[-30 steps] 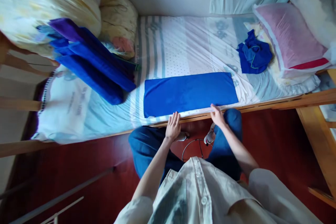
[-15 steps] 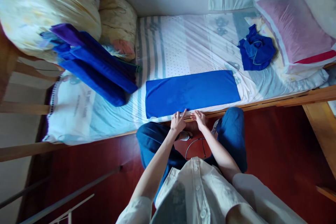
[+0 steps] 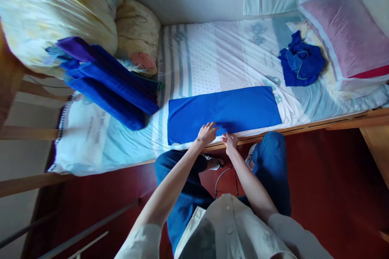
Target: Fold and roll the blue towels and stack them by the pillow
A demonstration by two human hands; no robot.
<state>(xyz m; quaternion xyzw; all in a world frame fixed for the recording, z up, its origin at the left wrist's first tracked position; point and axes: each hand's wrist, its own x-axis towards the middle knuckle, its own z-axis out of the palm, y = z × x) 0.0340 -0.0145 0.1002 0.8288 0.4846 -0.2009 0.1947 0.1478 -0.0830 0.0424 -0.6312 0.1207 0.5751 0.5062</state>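
Since a second ago the two hands, then spread apart along the near edge, are brought together at the middle of that edge; since half a second ago the left hand is moved up onto the cloth. The folded blue cloth is laid flat as a long strip on the bed sheet, along the near side of the mattress, just above the wooden bed rail.

The left hand is placed on the cloth's near margin, fingers bent; whether fabric is pinched cannot be told. The right hand is set just beside it, fingertips at the cloth's edge over the rail; its grip cannot be told either. A darker patch is seen in the cloth just beyond the fingers.

A stack of blue towels is leaned at the left, near the strip's left end but apart from it, against a yellowish duvet. A small cushion is tucked behind the stack. A crumpled blue garment is left at the right, well apart from the strip, touching a pink pillow. Blue jeans and a white shirt are seen below, over a red floor.
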